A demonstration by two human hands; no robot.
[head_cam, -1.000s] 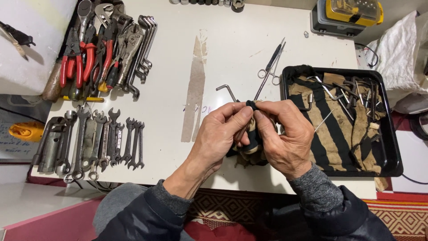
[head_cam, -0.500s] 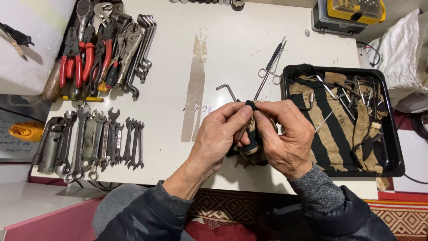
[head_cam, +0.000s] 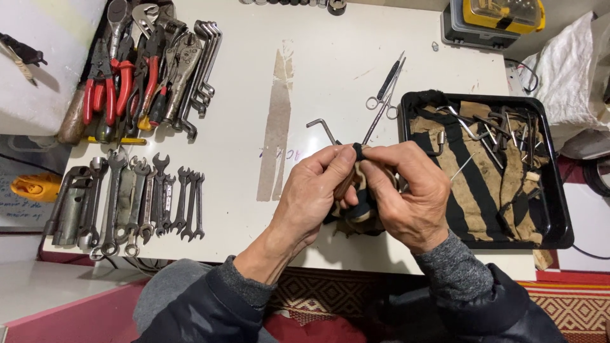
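Note:
My left hand point(head_cam: 316, 194) and my right hand point(head_cam: 410, 194) meet over the near edge of the white table point(head_cam: 330, 76). Both pinch a small dark object point(head_cam: 358, 151) wrapped in a striped brown and black cloth point(head_cam: 361, 209); what is inside the cloth is mostly hidden by my fingers. A bent hex key point(head_cam: 322, 127) lies just beyond my left fingers. Long steel forceps point(head_cam: 383, 101) rest beside it, pointing away from me.
A black tray point(head_cam: 559, 209) at the right holds a striped cloth and several hex keys. Several open-end wrenches point(head_cam: 136, 197) lie in a row at the left. Pliers with red handles point(head_cam: 127, 76) are piled at the far left. A yellow case point(head_cam: 495, 19) stands at the back right.

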